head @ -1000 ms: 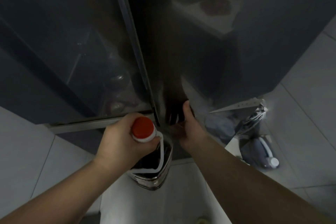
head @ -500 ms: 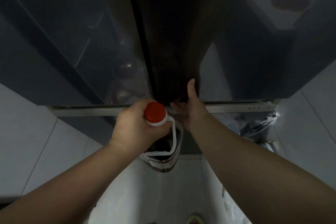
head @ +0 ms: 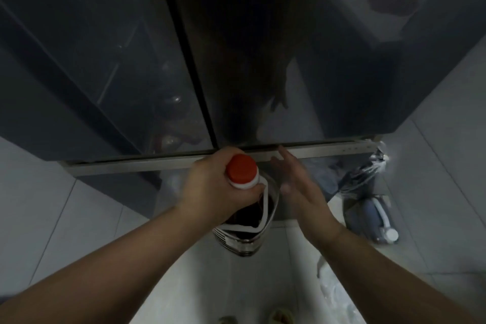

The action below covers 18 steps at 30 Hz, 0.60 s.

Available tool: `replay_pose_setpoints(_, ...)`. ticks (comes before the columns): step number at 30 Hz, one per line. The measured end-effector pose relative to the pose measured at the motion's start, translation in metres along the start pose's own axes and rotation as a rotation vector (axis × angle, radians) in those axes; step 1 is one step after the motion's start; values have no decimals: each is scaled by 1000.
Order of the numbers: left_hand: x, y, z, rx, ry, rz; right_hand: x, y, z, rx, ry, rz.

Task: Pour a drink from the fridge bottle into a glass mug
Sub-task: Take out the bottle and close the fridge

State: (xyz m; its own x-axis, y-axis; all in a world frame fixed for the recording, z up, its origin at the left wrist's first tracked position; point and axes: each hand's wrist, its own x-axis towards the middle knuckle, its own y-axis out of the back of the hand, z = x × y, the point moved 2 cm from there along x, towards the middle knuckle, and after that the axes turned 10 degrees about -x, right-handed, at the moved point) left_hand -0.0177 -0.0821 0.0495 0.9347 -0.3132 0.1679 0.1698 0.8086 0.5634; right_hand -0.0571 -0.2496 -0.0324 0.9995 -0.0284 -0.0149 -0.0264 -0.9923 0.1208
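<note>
Now, at centre frame, the left grip (head: 210,187) is curled round the white neck of the bottle (head: 244,234), pinching it just under the round red cap (head: 241,168). The bottle is clear plastic with dark liquid inside. A flat white strap handle runs from the neck down its shoulder, and the lower wall is ridged. It hangs upright below the hand, above the floor (head: 65,218) and just in front of the fridge's lower edge.

The right grip (head: 297,187) is just right of the bottle, with its fingers straight and loosely spread, holding nothing. Its fingertips lie near the metal strip (head: 328,148); whether they touch it, I cannot tell.

The fridge (head: 105,60) fills the upper frame with two dark, glossy, reflective doors meeting at a thin vertical seam. The brushed metal strip runs along its bottom edge.

The floor is large pale grey tiles with thin grout lines.

At middle right there is a crumpled clear plastic bag (head: 365,179). Below it a dark jug (head: 373,218) with a white handle and white cap lies on the tiles.
</note>
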Motion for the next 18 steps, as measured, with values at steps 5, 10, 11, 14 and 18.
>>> replay_pose_setpoints(5, -2, -22, 30, -88, -174, -117, -45, 11, -45, -775, 178, -16)
replay_pose_setpoints(10, -16, -37, 80, -47, -414, -413, -104, 10, -64, -961, 119, 427)
replay_pose_setpoints(11, -21, -40, 88, -41, -437, -454, -117, 9, -66, -970, 111, 502)
replay_pose_setpoints(14, -45, -54, 117, -118, -566, -561, -166, 6, -76, -939, 36, 740)
replay_pose_setpoints(18, -91, -76, 157, -277, -772, -671, -236, 6, -87, -931, -65, 961)
